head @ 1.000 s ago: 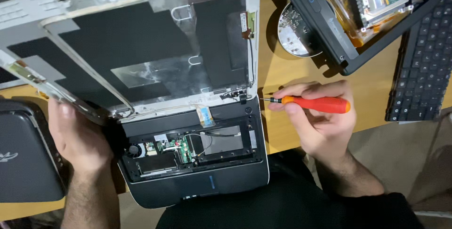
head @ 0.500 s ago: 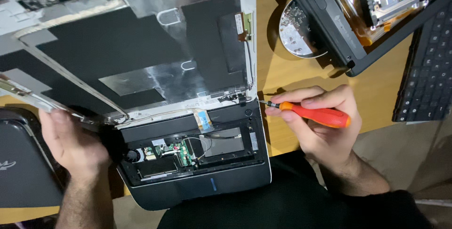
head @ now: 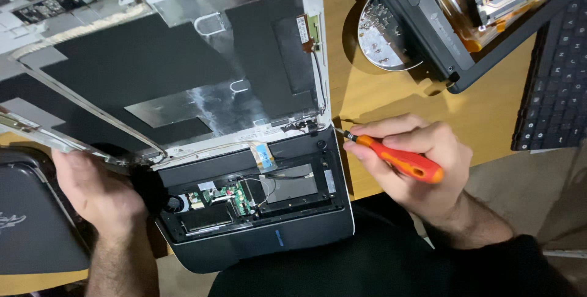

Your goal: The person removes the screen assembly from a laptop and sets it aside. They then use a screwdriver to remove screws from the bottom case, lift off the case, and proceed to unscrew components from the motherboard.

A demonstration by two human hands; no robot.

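Two hands are busy over an opened laptop (head: 244,168) that lies on a wooden bench (head: 373,107). The right hand (head: 416,162) is closed around an orange-handled screwdriver (head: 397,158), thumb and fingers wrapped on the grip, with the tip reaching the right hinge corner (head: 318,127) of the laptop, at or just beside it. The left hand (head: 101,190) is curled over the left hinge side, fingers gripping the edge where the raised upper panel (head: 171,71) meets the dark base (head: 257,211); it holds nothing else. A thin flat ribbon cable (head: 264,155) and fine wires (head: 263,187) run between panel and base. Should the panel swing or drop, they might be strained or torn. A slip of the tip could also gouge the small green circuit board (head: 229,198). A second opened machine (head: 477,16), a shiny disc (head: 382,37) and a dark keyboard (head: 553,89) lie well apart at the right.
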